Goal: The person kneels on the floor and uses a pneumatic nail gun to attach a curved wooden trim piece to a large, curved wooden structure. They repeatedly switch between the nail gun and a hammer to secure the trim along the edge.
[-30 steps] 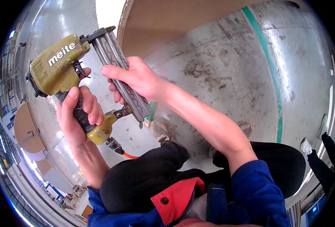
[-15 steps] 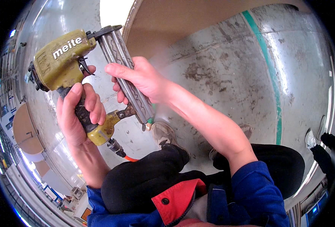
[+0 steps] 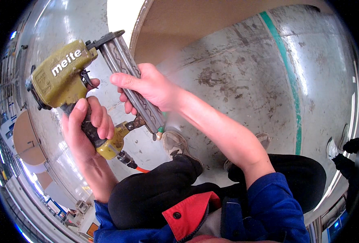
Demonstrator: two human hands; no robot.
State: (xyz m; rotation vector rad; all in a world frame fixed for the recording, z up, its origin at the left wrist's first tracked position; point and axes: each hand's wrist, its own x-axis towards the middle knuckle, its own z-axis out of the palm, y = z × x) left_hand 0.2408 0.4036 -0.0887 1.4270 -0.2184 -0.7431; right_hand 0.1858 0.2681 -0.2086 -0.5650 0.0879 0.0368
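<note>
A worn olive-yellow pneumatic nail gun is held up at the left, its nose toward the top. My left hand wraps round its black grip, with one finger near the trigger. My right hand is closed round the long silver magazine, thumb across its front and fingertips showing on the far side. Dark wavy markings run along the magazine. An orange air hose leaves the fitting at the base of the grip and passes toward my knee.
Beyond the gun stands a large brown board with a pale edge. Below is a scuffed grey floor with a green stripe. Another person's shoe shows at the right. Round brown boards lie at the far left.
The nail gun's head has tilted slightly down and to the left, both hands moving with it. My grips stay the same.
</note>
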